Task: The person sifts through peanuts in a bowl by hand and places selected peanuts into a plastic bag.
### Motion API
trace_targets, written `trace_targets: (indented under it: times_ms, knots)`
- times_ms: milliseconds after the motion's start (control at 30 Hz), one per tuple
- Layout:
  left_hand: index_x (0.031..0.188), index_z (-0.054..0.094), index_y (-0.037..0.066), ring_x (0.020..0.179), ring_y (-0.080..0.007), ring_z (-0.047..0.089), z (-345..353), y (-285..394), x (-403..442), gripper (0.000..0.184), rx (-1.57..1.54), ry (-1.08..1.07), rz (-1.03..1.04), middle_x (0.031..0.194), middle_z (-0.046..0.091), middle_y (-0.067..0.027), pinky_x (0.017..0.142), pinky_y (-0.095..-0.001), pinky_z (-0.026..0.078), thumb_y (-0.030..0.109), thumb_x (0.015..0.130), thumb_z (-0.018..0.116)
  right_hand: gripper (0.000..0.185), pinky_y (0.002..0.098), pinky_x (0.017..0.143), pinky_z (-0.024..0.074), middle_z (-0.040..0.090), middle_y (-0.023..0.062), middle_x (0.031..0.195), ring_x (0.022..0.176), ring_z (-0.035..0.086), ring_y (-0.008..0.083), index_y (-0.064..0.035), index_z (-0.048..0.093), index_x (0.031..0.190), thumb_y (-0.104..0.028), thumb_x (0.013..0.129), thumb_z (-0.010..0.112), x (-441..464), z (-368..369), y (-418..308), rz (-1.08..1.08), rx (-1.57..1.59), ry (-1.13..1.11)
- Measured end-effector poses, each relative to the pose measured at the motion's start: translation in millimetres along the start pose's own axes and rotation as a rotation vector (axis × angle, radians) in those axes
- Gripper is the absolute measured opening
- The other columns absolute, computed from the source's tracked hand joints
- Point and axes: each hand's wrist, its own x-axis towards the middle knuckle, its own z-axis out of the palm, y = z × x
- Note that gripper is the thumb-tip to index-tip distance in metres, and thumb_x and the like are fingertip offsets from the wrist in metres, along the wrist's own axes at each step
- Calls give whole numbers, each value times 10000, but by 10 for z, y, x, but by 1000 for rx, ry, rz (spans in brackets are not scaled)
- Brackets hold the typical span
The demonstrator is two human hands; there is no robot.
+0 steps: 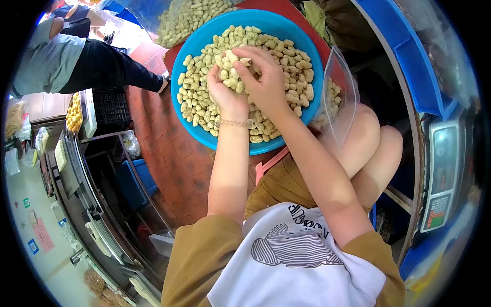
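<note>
A wide blue basin (pixel 180 118) full of peanuts in their shells (pixel 199 110) is in front of me. Over its middle, my left hand (pixel 228 97) is palm up with several peanuts (pixel 231 71) heaped in it. My right hand (pixel 266 79) curves round the same heap from the other side, its fingers over the top and its thumb against the nuts. Between them the two hands cup the pile. Beside the basin, near my knees, an open clear zip bag (pixel 341 115) has some peanuts in its lower part.
Behind the basin lies a large clear bag of peanuts (pixel 189 20). A digital scale (pixel 441 169) and blue trays (pixel 409 56) line the right side. At upper left a person in dark trousers (pixel 105 64) stands on red floor tiles (pixel 153 138), near a black crate (pixel 111 108).
</note>
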Motion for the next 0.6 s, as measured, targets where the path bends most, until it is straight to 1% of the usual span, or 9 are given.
trace_targets:
  times_ms: [33,133,233,300,433,467,567,600]
  knots:
    - [1225,557,1,1177,-274,550,-24,1,17,453,-18,-4,-9,1275,576,-159,1033,-428,439,300,955,348,213,351,936,463,675,93,1086,1060,608,262,-51,704,1048,-164,869,680,-1,0,-7,-27,-36,11]
    - [1207,562,1,1219,-277,516,-108,7,67,442,-171,-171,-97,1294,561,-163,1072,-424,398,294,951,352,196,386,914,461,677,91,1031,1020,605,293,-51,704,958,-204,837,721,-3,-6,-14,-100,-161,22]
    - [1242,559,-16,1253,-275,487,-95,5,68,462,-34,-201,60,1311,550,-169,1088,-431,365,290,947,378,223,399,888,453,669,77,962,1001,589,294,-45,685,871,-252,814,743,5,-57,10,-176,-310,31]
    - [1259,569,-18,1288,-281,453,-40,19,24,469,167,-214,191,1337,529,-178,1093,-432,340,284,944,398,256,398,873,444,658,63,927,995,573,285,-43,671,830,-286,805,748,27,-79,32,-254,-395,82]
    - [1264,607,-3,1322,-276,395,-50,18,-57,453,656,-245,452,1382,483,-181,1090,-416,303,257,945,417,223,437,895,390,626,36,894,990,529,255,-67,667,787,-268,761,758,36,-129,39,-277,-463,79]
    - [1175,672,23,1295,-257,386,-54,29,-101,355,702,-240,464,1378,465,-171,1099,-385,275,217,933,499,216,438,899,378,623,28,891,985,525,249,-75,672,787,-267,750,763,29,-143,41,-270,-475,68]
    - [1097,709,33,1180,-215,456,-117,121,-255,258,1057,-281,524,1296,519,-145,1025,-354,351,171,894,627,206,435,908,355,609,13,877,971,518,238,-98,687,793,-280,736,764,1,-174,97,-289,-542,-5]
    - [1037,722,27,972,-137,549,-130,159,-249,203,1079,-283,506,1077,628,-80,851,-284,445,125,860,713,205,433,909,350,605,9,871,967,516,236,-105,693,795,-287,734,761,0,-177,106,-304,-567,-39]
